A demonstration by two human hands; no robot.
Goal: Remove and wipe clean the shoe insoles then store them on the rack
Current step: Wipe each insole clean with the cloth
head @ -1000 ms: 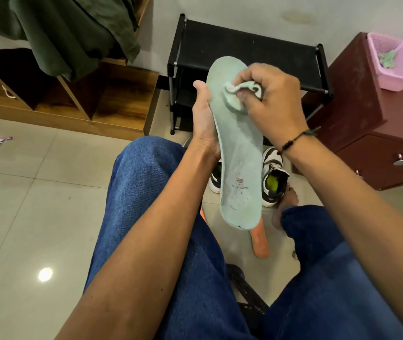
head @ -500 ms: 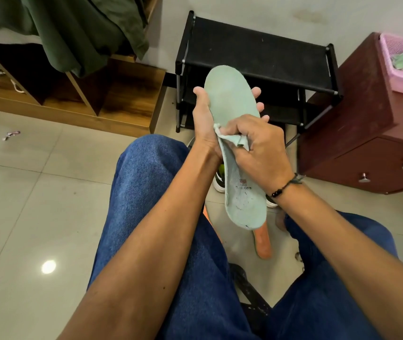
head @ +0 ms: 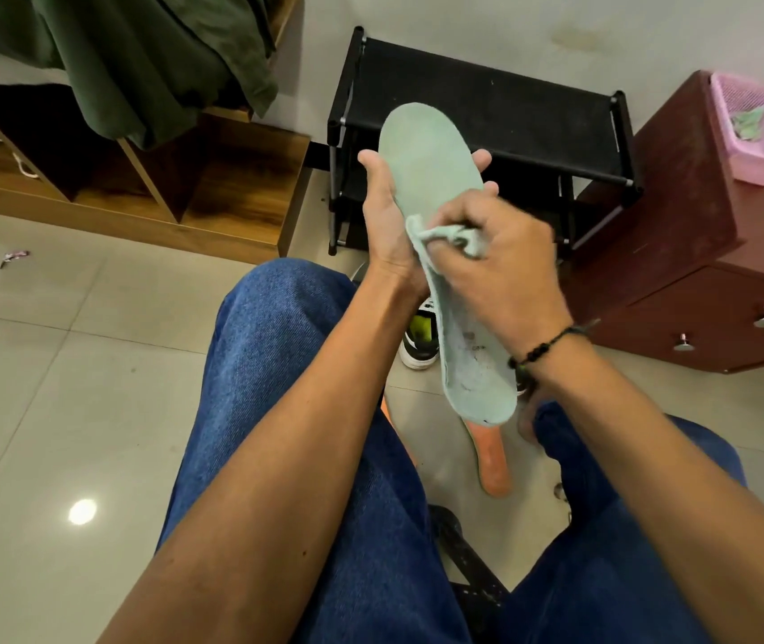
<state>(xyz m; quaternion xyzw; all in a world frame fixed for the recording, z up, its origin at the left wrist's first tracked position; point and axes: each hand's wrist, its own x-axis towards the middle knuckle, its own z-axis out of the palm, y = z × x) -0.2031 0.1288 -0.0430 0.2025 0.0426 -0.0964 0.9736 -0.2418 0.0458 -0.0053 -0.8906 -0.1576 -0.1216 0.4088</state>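
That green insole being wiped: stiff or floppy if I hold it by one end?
Probably flexible but not limp: the green insole stands up from the left hand without drooping, edges slightly curled. Likely light, since one hand steadies it while the right hand presses the cloth on it. Its matte face looks unlikely to slip.

Shoe [head: 419, 339] mostly behind insole [head: 436, 178]

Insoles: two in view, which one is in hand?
The pale green insole: left hand grips it upright while the right hand presses a cloth on it. The orange insole lies on the floor.
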